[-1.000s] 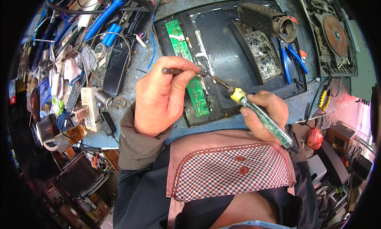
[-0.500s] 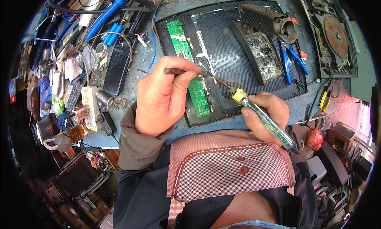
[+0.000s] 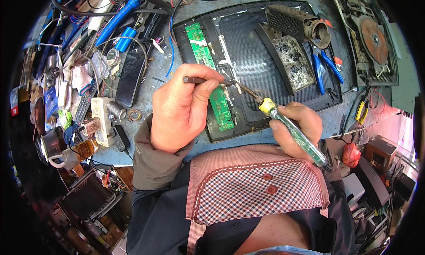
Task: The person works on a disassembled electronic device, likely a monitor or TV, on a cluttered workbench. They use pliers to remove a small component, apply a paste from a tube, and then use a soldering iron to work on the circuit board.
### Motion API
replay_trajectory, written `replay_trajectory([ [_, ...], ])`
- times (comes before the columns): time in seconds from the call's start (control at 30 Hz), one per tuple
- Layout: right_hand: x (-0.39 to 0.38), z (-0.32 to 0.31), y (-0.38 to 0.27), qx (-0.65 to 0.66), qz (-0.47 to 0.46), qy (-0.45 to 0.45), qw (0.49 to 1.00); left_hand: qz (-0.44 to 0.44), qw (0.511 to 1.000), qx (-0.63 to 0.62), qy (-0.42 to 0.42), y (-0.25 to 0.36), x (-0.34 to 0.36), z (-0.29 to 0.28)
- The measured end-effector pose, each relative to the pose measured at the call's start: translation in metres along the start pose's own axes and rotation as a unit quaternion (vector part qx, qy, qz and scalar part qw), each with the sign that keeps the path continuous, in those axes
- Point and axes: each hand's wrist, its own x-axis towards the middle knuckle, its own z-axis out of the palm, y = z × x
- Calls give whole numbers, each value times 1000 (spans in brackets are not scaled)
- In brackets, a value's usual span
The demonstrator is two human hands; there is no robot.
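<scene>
My left hand [image 3: 179, 107] pinches a thin dark metal rod [image 3: 190, 79] between thumb and fingers, its far end pointing right. In my right hand [image 3: 299, 126] is a soldering iron [image 3: 294, 138] with a see-through green handle and a yellow collar. The iron's bent tip meets or nearly meets the rod's far end; I cannot tell whether they touch. Both are above a black mesh panel [image 3: 241, 38]. A long green circuit board [image 3: 221, 107] lies along the panel's left side, partly hidden by my left hand.
Blue-handled pliers [image 3: 318, 71] and a dirty perforated metal housing [image 3: 287, 23] rest on the panel's right part. An opened appliance with a copper coil [image 3: 375, 40] stands at far right. Tools, cables and a power strip [image 3: 102, 120] crowd the left, beside a glass mug [image 3: 79, 152].
</scene>
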Motion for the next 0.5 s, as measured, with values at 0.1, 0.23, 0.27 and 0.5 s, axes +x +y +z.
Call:
replay_trajectory([
  [0.1, 3, -1, -1, -18, -6, -19, 1000, 8, 1000, -16, 21, -2, 0, 6],
  [0.23, 1, 1, 1, -8, -4, -2, 1000, 19, 997, -36, 59, -6, 1, 12],
  [0.27, 2, 1, 0, -11, 1, -4, 1000, 20, 997, -35, 58, -5, 1, 11],
  [0.5, 2, 3, 4, 9, -25, -11, 1000, 1, 1000, -9, 2, 1, 0, 2],
])
